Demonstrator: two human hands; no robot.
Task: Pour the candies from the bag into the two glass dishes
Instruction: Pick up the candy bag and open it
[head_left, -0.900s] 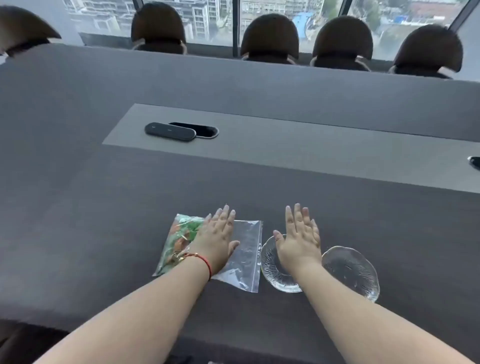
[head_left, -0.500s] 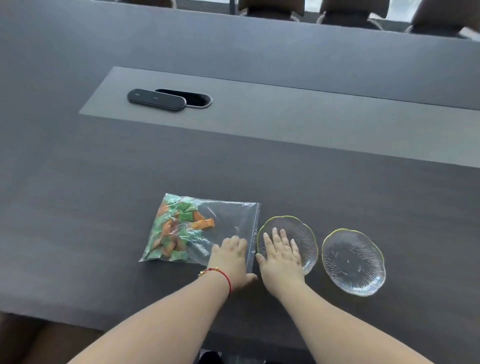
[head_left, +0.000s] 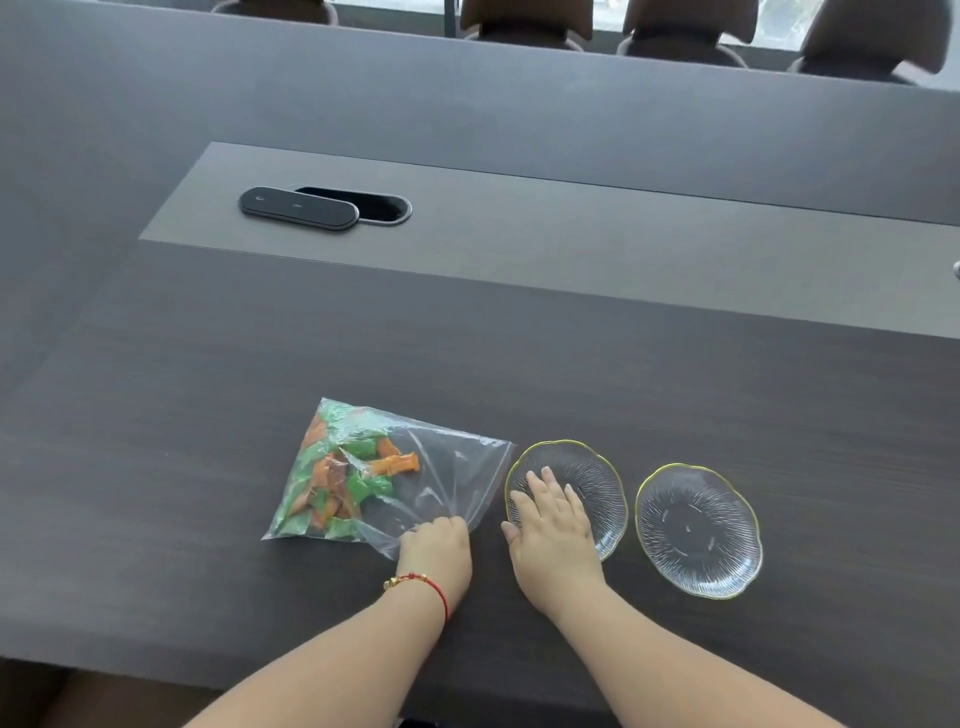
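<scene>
Candy bag (head_left: 415, 478): clear zip bag lying flat on dark table (head_left: 156, 415), pinched at near right corner by left hand (head_left: 435, 545), fingers curled closed on the plastic, film pulled into creases fanning out from the grip. Red string bracelet (head_left: 434, 590) with gold beads on left wrist. Right hand (head_left: 550, 525) flat, palm down, fingers spread and extended, resting on near-left part of left glass dish (head_left: 587, 467); gripping nothing. Hands close together, not touching, gap of bare table between them. Candies (head_left: 337, 483), green and orange wrapped pieces, bunched in left half of bag; right half empty film. Bag's right edge just beside left dish rim, contact cannot tell. Right glass dish (head_left: 698, 530) just right of left dish, narrow gap between rims, nothing in it. Both dishes ribbed clear glass with scalloped gold-tinted rims; left dish shows no candy where visible. Further out, lighter grey inset panel (head_left: 571, 234) running across table centre. On it, oval cable port (head_left: 379, 205) with black oval cover (head_left: 298, 208) slid off to the left, overlapping port edge. Brown chair backs (head_left: 524, 18) along far side of table, window behind.
</scene>
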